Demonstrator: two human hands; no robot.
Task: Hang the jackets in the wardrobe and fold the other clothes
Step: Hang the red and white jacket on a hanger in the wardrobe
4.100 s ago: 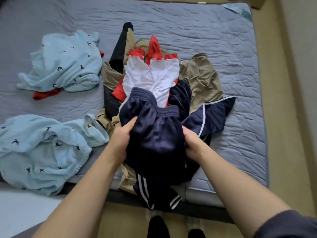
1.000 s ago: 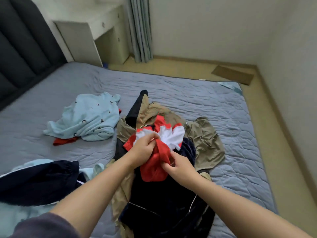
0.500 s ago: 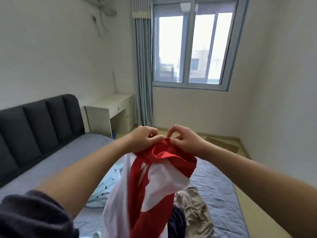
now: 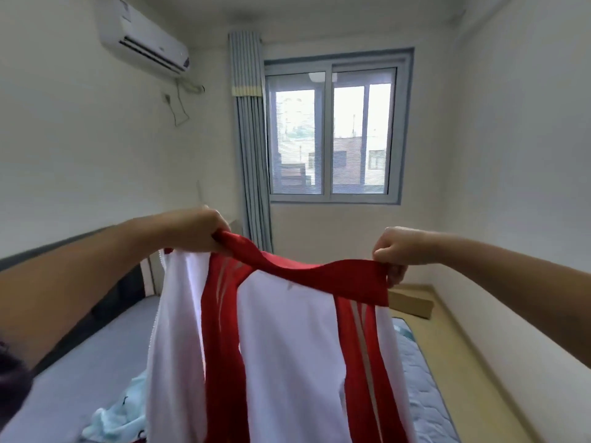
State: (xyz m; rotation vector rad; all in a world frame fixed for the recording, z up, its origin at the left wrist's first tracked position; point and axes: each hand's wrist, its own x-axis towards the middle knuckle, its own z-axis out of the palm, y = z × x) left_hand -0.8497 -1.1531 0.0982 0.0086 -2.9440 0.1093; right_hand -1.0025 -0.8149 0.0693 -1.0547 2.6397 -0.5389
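Head view, single frame logged. You held the red-and-white jacket (image 4: 287, 346) raised in front of the window (image 4: 332, 132), spread between both hands. Left hand (image 4: 198, 231): fingers (image 4: 216, 225) curled tight round one end of the red band (image 4: 307, 273) along the top edge. Right hand (image 4: 395, 251): curled likewise, pinching the other end, and the band sagged a little between them. The body of the garment hung free over the bed (image 4: 80, 378), its lower hem out of frame. What looked like a zip edge ran down your left side, so I judged it a jacket: hang, not fold. Step in hand, as judged: opening the garment out to identify it. The next move would call for a hanger and the wardrobe, neither in view, so you would have to turn from the bed and free one hand. A light blue garment (image 4: 118, 417) lay crumpled on the bed, unfolded.
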